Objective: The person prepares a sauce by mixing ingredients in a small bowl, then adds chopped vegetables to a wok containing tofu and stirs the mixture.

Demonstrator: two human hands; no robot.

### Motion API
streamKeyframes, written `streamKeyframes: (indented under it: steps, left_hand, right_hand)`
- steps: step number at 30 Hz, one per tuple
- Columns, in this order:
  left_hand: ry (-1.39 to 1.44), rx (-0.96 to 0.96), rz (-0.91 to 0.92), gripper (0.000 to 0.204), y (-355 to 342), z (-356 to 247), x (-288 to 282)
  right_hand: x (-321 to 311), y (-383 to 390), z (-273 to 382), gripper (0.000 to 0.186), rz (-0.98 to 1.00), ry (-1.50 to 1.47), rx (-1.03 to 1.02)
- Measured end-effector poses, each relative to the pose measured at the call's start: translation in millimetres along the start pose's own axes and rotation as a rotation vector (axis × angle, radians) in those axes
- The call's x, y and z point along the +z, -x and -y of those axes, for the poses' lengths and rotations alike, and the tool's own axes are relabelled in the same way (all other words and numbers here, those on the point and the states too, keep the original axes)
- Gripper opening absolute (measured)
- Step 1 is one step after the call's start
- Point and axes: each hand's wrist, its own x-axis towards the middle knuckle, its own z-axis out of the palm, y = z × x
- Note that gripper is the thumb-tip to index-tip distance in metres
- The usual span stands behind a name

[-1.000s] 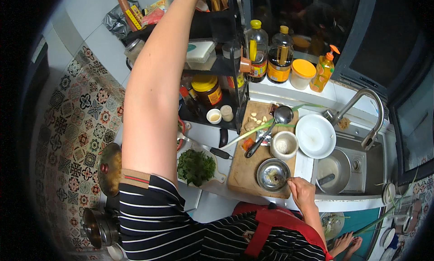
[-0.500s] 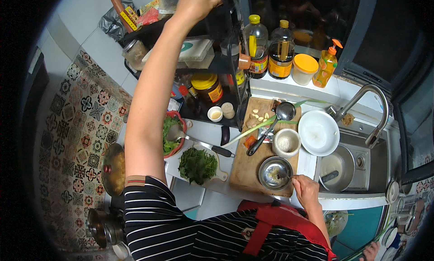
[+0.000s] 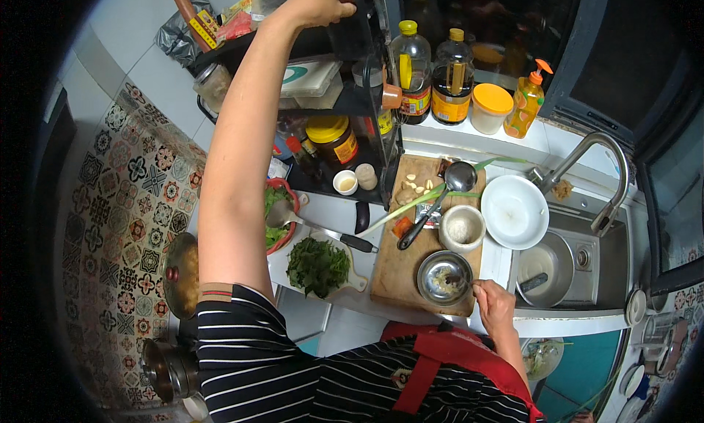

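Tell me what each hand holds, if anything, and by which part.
The right hand holds a slim utensil by the end outside the metal bowl. Whether the left hand holds anything cannot be told.

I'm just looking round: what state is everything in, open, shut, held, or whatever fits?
Steel bowl: upright, some food inside
Right hand: closed on a utensil reaching into that bowl
Left hand: up by the black rack; grip unclear
White bowl: upright, uncovered
Orange-lidded tub: closed
Dark-liquid bottles: both capped
Pump bottle: upright
Ladle: lying down
Leafy greens: heaped
Metal pot: uncovered
Faucet: no stream visible
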Motion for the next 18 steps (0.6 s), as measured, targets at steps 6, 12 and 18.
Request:
streamKeyframes:
  steps: [6, 12, 18]
  left_hand:
    - [0.443, -0.193, 0.120, 0.014, 7, 7, 1]
    - [0.466, -0.280, 0.389, 0.021, -18, -6, 4]
    - [0.705, -0.283, 0.313, 0.015, -19, 42, -7]
  right_hand:
    - [5, 1, 1, 0.006, -0.025, -0.015, 0.000]
    - [6, 2, -3, 0.008, -0.023, 0.028, 0.022]
    - [7, 2, 2, 0.008, 0.023, -0.042, 0.035]
